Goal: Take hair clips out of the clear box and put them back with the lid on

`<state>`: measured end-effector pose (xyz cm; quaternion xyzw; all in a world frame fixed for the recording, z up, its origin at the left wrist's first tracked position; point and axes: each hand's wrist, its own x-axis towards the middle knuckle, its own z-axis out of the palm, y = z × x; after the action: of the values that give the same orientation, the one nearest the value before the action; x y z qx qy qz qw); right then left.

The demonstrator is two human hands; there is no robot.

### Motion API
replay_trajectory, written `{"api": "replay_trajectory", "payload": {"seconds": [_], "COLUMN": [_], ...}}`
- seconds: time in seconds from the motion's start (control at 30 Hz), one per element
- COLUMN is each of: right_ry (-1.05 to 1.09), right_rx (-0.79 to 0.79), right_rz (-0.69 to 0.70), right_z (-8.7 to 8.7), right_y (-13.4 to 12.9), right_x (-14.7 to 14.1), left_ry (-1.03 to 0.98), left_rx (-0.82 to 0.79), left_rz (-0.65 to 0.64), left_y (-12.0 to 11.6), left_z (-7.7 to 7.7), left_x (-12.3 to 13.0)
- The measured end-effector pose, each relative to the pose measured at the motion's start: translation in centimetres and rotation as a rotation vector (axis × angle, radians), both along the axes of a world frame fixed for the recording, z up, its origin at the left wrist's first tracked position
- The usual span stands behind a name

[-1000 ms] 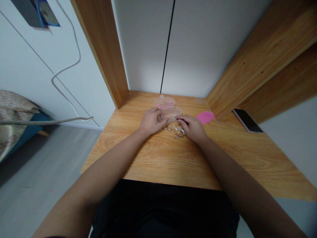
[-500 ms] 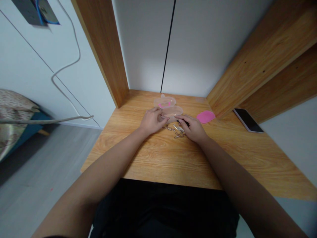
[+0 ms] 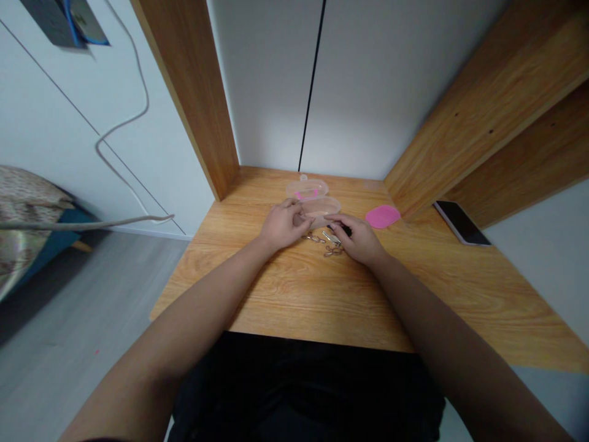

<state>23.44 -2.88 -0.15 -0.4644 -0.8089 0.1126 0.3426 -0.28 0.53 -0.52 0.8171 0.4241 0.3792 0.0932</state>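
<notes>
A clear plastic case (image 3: 322, 207) lies opened on the wooden tabletop, its lid (image 3: 307, 186) folded back toward the wall with pink pieces (image 3: 307, 194) at the lid. My left hand (image 3: 283, 224) is closed on the case's left and front rim. At the right rim, my right hand (image 3: 358, 238) pinches the edge between thumb and forefinger. A black item (image 3: 345, 231) shows partly under the right palm; its kind is hidden. Small metal pieces, like chain links and a clip (image 3: 333, 250), lie in front of the case between my hands.
A pink flat oval piece (image 3: 383, 216) rests right of my right hand. Farther right, a phone (image 3: 462, 223) lies by a wooden panel. An upright wooden board (image 3: 197, 92) borders the left back, and a white cable (image 3: 138, 110) hangs on the wall.
The case's lid has shifted very slightly to the right. Both hands stay nearly where they were.
</notes>
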Motion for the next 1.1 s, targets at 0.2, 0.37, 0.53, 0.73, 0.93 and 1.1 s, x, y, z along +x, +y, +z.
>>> {"api": "replay_trajectory", "payload": {"seconds": [0.2,0.37,0.53,0.73,0.93,1.1], "right_ry": [0.049,0.047,0.056,0.062,0.045,0.032], "right_rx": [-0.070,-0.132,-0.206,-0.229,-0.206,-0.172], "right_rz": [0.038,0.073,0.087,0.101,0.103,0.094], "right_z": [-0.01,0.06,0.00,-0.31,-0.54,-0.47], "right_y": [-0.11,-0.06,0.00,0.03,0.12,0.13], "right_x": [0.05,-0.03,-0.02,0.05,0.21,0.21], "left_ry": [-0.008,0.009,0.014,0.059,0.078,0.070], "left_rx": [-0.009,-0.020,-0.029,-0.024,-0.042,-0.026], "left_rz": [-0.007,0.002,-0.002,-0.035,-0.029,-0.030], "left_y": [-0.04,-0.05,0.05,0.20,0.08,0.01], "left_z": [-0.04,0.09,-0.14,-0.32,-0.05,-0.08], "left_x": [-0.01,0.04,0.02,-0.17,-0.12,-0.13]}}
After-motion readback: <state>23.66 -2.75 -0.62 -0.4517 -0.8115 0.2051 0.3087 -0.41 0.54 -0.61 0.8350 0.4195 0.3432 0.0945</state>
